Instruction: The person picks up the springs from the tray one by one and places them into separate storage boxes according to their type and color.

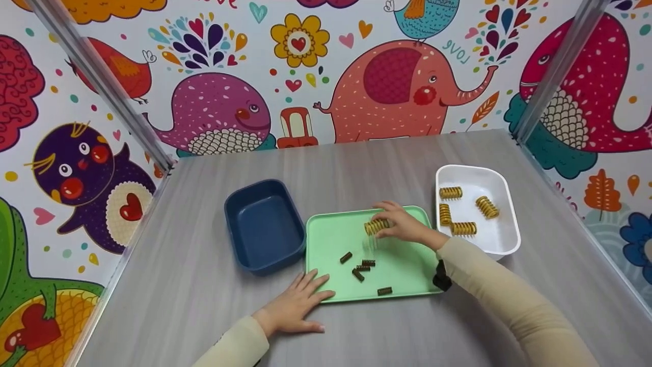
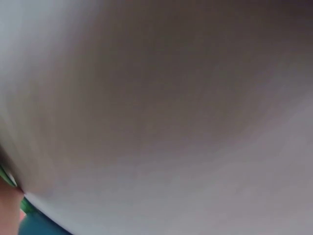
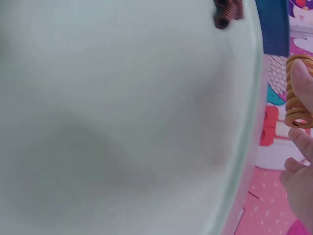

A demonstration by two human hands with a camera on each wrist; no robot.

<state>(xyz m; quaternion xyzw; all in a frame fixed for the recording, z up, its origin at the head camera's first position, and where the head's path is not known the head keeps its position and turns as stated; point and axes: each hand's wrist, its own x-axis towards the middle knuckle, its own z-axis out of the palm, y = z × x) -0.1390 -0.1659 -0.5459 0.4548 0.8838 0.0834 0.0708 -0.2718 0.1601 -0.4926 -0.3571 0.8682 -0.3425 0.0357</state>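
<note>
Grey table [image 1: 178, 280], blue bin [image 1: 265, 224] at left; left hand [image 1: 294, 306], fingers spread wide, at green tray [image 1: 326, 234] edge, dark springs [image 1: 363, 268] on tray. Right hand [image 1: 405, 224] pinches yellow spring [image 1: 376, 227] over tray, apparently mid-sort; next likely: release into white bin [image 1: 494, 232].

The head camera looks forward and down across the grey wood-grained table [image 1: 183, 285]. The left wrist's nearly meets it; the right's, close, shares the pale-green rectangular tray [image 1: 330, 237] with the head's.
</note>
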